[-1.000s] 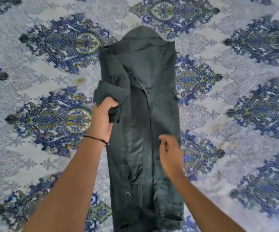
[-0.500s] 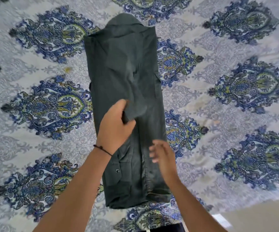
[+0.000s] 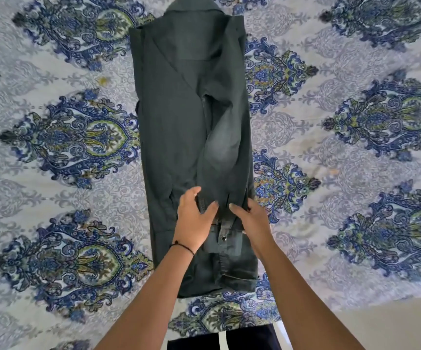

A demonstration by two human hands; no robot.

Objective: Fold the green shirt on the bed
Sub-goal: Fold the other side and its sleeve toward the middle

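Note:
The dark green shirt [image 3: 179,127] lies on the patterned bed sheet [image 3: 355,160] as a long narrow strip, collar at the far end and hem near me. Its sides are folded inward, and one sleeve runs down the right half. My left hand [image 3: 193,221] rests on the lower middle of the shirt, thumb and fingers pinching the sleeve cuff. Just to its right, my right hand [image 3: 253,218] has its thumb on top of the cloth and its fingers curled over the shirt's right edge. A snap button [image 3: 222,238] shows between my wrists.
The blue and green paisley sheet spreads wide on both sides of the shirt. The bed's near edge runs along the bottom right, with pale floor [image 3: 386,322] beyond it. My dark trousers [image 3: 249,337] show at the bottom.
My left hand carried the left sleeve across and down onto the shirt's lower middle. My right hand came down from hovering onto the cloth beside it. The view shifted toward the hem.

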